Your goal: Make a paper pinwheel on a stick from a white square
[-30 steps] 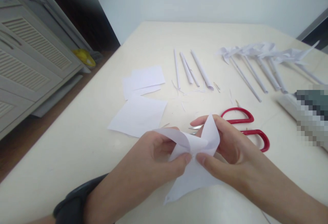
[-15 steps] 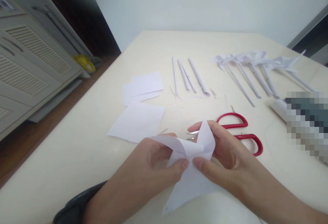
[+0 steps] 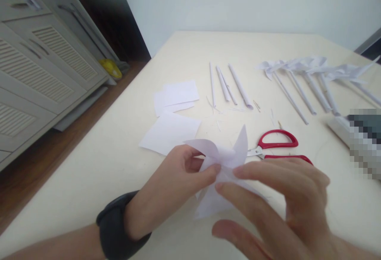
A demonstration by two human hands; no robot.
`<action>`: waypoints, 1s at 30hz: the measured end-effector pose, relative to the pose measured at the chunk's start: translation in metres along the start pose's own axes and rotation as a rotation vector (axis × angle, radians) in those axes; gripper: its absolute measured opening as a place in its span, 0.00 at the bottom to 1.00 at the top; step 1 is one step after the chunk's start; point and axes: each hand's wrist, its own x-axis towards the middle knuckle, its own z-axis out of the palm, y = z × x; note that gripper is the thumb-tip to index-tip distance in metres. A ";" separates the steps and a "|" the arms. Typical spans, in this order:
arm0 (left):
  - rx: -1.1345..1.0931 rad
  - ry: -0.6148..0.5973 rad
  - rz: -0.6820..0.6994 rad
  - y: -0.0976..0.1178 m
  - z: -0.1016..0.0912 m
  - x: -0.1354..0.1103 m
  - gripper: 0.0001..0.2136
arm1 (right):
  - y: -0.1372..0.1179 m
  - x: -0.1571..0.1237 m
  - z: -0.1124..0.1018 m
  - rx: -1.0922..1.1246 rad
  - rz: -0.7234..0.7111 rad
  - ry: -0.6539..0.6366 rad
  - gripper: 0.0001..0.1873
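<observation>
A white paper pinwheel (image 3: 226,157), with two corners curled toward its middle, is pinched in my left hand (image 3: 190,172). The left thumb presses near the centre, while the other fingers are partly hidden behind the paper. My right hand (image 3: 276,196) is open with fingers spread; its fingertips are over the lower part of the pinwheel, and I cannot tell how firmly they touch. Red-handled scissors (image 3: 278,146) lie just beyond the right hand, which covers part of the nearer handle.
Several finished pinwheels on paper sticks (image 3: 309,69) lie at the back right. Rolled paper tubes (image 3: 240,87), paper scraps (image 3: 218,126) and small sticks (image 3: 256,105) are mid-table. Paper sheets (image 3: 169,131) lie left. A blurred-out object (image 3: 366,145) is at the right edge.
My right hand has let go of the paper's right curl, and its fingers have spread over the near side. The left hand keeps its pinch. The view has shifted slightly left.
</observation>
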 end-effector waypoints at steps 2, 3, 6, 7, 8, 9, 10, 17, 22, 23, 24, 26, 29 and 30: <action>-0.002 0.007 0.019 -0.002 0.000 0.000 0.10 | -0.005 -0.002 0.003 0.020 -0.061 0.032 0.09; -0.005 0.015 0.019 -0.002 0.000 0.000 0.10 | -0.006 -0.003 0.004 0.037 -0.068 0.037 0.12; -0.024 0.023 0.014 -0.002 0.000 0.000 0.10 | -0.008 -0.002 0.004 0.054 -0.058 -0.065 0.16; -0.031 0.019 0.014 -0.002 0.000 0.000 0.10 | -0.008 -0.001 0.003 0.052 -0.063 -0.083 0.16; -0.038 0.016 0.013 -0.002 0.001 0.000 0.10 | -0.007 0.000 0.002 0.046 -0.065 -0.091 0.16; -0.043 0.015 0.009 -0.001 0.001 0.000 0.10 | -0.006 0.001 0.001 0.049 -0.054 -0.093 0.17; -0.043 0.017 0.005 -0.001 0.002 0.000 0.10 | -0.005 0.002 0.001 0.053 -0.026 -0.096 0.17; 0.050 0.038 -0.017 0.000 0.001 -0.001 0.10 | 0.007 0.012 0.005 0.191 0.211 -0.012 0.06; 0.170 0.086 -0.053 0.001 -0.003 -0.003 0.09 | 0.010 0.015 0.007 0.322 0.473 -0.138 0.09; 0.189 0.095 -0.059 0.000 -0.003 -0.003 0.09 | 0.010 0.015 0.007 0.347 0.512 -0.152 0.09; 0.205 0.102 -0.060 -0.001 -0.003 -0.002 0.09 | 0.011 0.015 0.008 0.372 0.540 -0.166 0.09; 0.237 0.106 -0.040 -0.002 -0.003 -0.002 0.09 | 0.013 0.014 0.009 0.411 0.576 -0.203 0.09; 0.274 0.115 0.020 -0.002 -0.002 -0.002 0.08 | 0.017 0.015 0.008 0.440 0.585 -0.268 0.09; 0.279 0.117 0.030 -0.002 -0.001 -0.002 0.08 | 0.018 0.015 0.008 0.446 0.581 -0.282 0.09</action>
